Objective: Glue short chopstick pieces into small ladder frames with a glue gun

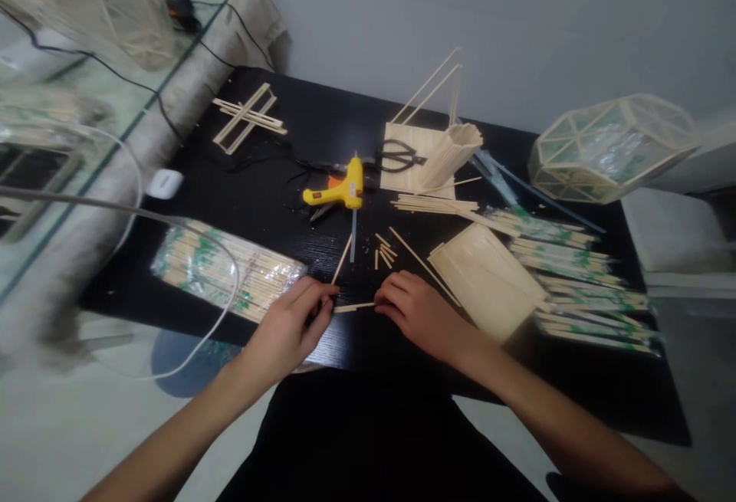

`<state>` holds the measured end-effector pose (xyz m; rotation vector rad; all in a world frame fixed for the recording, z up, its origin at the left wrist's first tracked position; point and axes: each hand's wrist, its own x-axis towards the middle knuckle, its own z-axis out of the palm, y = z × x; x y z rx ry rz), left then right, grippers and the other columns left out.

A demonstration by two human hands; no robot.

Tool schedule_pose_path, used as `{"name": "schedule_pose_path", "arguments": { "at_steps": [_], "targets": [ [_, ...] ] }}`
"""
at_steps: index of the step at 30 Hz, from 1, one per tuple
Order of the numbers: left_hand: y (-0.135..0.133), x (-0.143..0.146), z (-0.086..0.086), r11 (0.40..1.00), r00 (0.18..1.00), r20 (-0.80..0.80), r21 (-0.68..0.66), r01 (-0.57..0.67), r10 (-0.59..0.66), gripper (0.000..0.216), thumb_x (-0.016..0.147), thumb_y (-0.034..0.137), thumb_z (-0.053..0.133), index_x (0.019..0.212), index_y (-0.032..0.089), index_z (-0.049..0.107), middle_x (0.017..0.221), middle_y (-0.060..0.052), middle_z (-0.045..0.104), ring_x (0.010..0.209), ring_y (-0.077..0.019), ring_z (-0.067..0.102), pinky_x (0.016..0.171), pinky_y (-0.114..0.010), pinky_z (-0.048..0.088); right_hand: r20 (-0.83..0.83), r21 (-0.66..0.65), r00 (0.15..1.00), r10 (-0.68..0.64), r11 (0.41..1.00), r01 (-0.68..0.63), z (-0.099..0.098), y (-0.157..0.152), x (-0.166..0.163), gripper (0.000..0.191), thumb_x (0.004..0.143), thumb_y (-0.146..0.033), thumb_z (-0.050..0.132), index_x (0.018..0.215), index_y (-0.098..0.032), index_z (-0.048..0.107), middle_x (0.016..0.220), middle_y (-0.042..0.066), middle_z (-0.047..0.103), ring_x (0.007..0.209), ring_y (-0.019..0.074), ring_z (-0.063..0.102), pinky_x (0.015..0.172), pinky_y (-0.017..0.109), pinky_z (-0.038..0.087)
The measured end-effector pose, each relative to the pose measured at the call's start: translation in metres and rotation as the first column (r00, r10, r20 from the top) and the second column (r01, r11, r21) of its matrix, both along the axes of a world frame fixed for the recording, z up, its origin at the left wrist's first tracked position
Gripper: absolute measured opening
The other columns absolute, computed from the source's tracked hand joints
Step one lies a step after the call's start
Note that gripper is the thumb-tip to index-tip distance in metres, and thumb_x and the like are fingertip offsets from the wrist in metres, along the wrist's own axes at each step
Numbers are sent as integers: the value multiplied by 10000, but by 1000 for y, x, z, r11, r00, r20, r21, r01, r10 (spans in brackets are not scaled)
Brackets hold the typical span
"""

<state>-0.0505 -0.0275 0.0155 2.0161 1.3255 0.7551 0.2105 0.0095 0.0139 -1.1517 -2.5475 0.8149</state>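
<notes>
Near the table's front edge, my left hand (296, 316) pinches thin wooden sticks where they meet at a corner. One slanted stick (343, 258) runs up and away from those fingers. A level stick (356, 306) spans the gap between both hands, its right end held in the closed fingers of my right hand (411, 306). Just beyond lie several short stick pieces (385, 253) and one longer loose stick (422, 264). A yellow glue gun (336, 188) rests on its side behind them, with a translucent glue stick (353, 234) extending toward me.
Bagged sticks (224, 264) lie left, with more bundles (575, 280) at right. Beside my right forearm is a wooden sheet (491, 280). Black scissors (399, 155) and a stick holder (451, 157) sit at the back. A white cable (233, 287) loops in on the left.
</notes>
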Motion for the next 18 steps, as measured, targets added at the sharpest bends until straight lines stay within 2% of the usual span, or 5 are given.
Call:
{"name": "schedule_pose_path", "arguments": {
  "at_steps": [6,9,13,15,18],
  "targets": [
    [3,-2,3,1000,999,-23,11,-27,27,173,1038,201,542,1133,196,686,926,-32,660,832,-154,682,731,-265,559,235,122,972,0,992,-30,-2,-11,-6,169,1032,-88,532,967,-126,683,971,115,690,895,265,610,815,426,515],
    [7,-1,4,999,999,-5,-12,-40,40,178,1040,219,541,1131,204,693,920,-30,660,829,-153,674,726,-264,550,230,102,973,6,994,-30,-3,-13,-3,236,1030,-43,456,980,-123,672,986,134,682,910,272,604,833,439,525],
    [12,5,4,992,995,49,-94,-82,87,180,1034,283,571,1137,217,702,914,-26,669,814,-156,667,734,-280,548,1,-163,995,-99,982,97,9,-10,7,192,1050,-93,477,1112,-156,647,1092,112,685,1040,245,638,933,411,539],
    [14,11,2,977,985,104,-180,-115,135,212,1028,339,590,1168,224,701,926,-28,681,822,-163,672,749,-295,554,-81,-340,982,-170,931,133,18,-9,13,192,1067,-147,484,1168,-176,645,1121,96,691,1045,219,661,936,382,539],
    [15,23,-2,928,953,224,-353,-117,206,277,1014,415,609,1186,217,696,919,-31,697,830,-172,678,760,-307,561,-141,-550,957,-255,824,138,31,-10,18,196,1078,-229,486,1109,-195,676,1017,51,694,869,171,665,824,330,541]
  ]
}}
